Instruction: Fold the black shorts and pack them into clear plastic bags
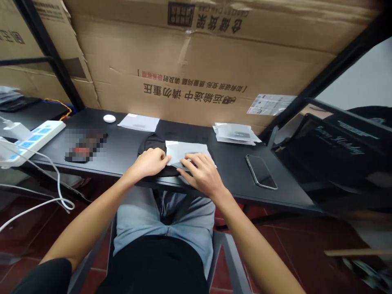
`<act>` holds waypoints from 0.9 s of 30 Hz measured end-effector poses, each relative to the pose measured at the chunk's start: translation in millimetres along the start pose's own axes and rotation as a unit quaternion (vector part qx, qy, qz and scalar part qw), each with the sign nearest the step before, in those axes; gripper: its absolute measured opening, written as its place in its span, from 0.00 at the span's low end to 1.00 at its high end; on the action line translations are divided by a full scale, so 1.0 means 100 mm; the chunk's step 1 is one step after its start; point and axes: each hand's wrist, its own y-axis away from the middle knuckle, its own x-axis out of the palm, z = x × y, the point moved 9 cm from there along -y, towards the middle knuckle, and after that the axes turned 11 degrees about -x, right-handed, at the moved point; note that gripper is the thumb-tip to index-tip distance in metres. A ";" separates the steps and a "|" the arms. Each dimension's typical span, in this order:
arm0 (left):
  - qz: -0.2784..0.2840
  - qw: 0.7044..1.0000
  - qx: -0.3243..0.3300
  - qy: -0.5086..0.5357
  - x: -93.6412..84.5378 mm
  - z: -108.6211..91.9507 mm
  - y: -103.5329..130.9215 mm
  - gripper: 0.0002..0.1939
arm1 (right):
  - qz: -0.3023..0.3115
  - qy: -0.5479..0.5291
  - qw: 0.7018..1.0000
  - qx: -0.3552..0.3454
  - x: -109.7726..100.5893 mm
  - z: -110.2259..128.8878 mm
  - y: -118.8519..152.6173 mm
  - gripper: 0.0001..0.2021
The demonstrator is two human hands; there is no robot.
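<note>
A whitish translucent pouch [186,148] lies in front of me on a round black cloth-like item [151,143]. My left hand [152,161] is closed, with thumb and curled fingers gripping the pouch's left edge. Over the near right part of the pouch is my right hand [200,171], its fingers bent and its thumb below them, pinching the near edge. Something darker grey shows at that edge, partly under the right fingers; I cannot make out its kind.
More translucent pouches [235,134] lie at back right, and another pouch [139,122] at back left beside a white oval object [109,118]. A phone [261,171] rests at right, a power strip [33,143] with cables at left. Cardboard [190,53] walls the desk's back.
</note>
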 end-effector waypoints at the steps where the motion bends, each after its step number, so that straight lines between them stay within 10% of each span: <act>1: 0.008 1.000 0.015 0.015 0.01 -0.03 0.00 0.23 | 0.011 -0.001 1.000 -0.011 0.05 0.04 -0.05 0.12; 27: 0.020 0.988 0.081 0.131 -0.09 -0.01 -0.03 0.22 | 0.018 0.045 0.998 -0.042 0.19 0.08 -0.15 0.15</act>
